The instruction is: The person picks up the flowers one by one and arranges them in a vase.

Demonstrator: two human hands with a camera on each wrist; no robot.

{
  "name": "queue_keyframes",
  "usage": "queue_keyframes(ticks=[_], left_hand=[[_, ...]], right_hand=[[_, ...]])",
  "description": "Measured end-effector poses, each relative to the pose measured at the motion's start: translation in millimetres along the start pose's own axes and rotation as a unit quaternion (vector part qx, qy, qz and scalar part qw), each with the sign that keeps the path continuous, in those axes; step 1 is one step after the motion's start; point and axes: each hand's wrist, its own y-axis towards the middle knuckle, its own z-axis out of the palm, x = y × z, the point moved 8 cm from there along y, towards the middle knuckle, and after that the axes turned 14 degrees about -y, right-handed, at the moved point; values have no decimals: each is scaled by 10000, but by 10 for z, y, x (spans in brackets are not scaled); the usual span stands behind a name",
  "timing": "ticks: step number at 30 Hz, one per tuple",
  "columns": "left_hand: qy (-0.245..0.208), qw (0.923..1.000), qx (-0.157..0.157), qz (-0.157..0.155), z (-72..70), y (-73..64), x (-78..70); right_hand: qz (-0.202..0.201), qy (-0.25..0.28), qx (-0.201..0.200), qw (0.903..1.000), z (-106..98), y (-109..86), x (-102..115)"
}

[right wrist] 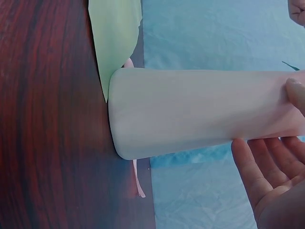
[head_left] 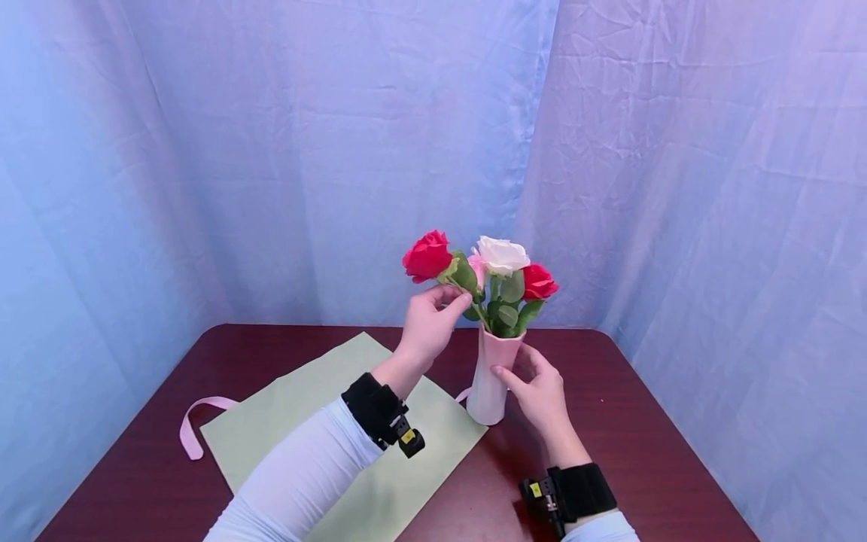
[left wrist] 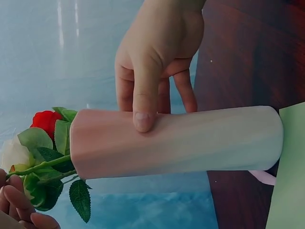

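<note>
A tall vase (head_left: 488, 388), pink at the top and pale toward its base, stands upright near the paper's right corner. My left hand (head_left: 425, 327) pinches the stem of a red rose (head_left: 427, 257) that leans left out of the vase mouth. In the left wrist view this green stem (left wrist: 42, 165) runs from the fingers to the rim. My right hand (head_left: 542, 393) holds the vase's upper right side, thumb in front and fingers behind. A white rose (head_left: 503, 256), a second red rose (head_left: 539, 282) and a partly hidden pink rose (head_left: 477, 267) stand in the vase among green leaves.
A pale green sheet of paper (head_left: 284, 406) lies on the dark wooden table (head_left: 650, 452), under my left forearm. A pink ribbon (head_left: 192, 433) sticks out at the sheet's left, with another bit behind the vase. Light blue curtains (head_left: 325, 165) hang around the table.
</note>
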Motion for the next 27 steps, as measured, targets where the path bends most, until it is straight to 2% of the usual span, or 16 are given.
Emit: queue_keyframes(ticks=[3,8,17,19,22,27], left_hand=[[105,9999,87,34,38,-9,10],[288,9991,288,140,110,-19,26],[669,9960,592,-51,190,-41,169],[754,9951,639,-71,205,-43,194],[997,9925,698,-81,228,-42,229],[1252,9888,804,-127,271,-59,279]], right_hand=[[31,0,-24,10000,46,46,-138],[-73,59,-95,9999,50,64,-182],[-5,16,-89,10000,61,67,-211],[5,1,-90,10000,57,65,-178],[-21,-14,-77,10000,6,7,15],[-55,-51,-55,10000,-20,-32,122]])
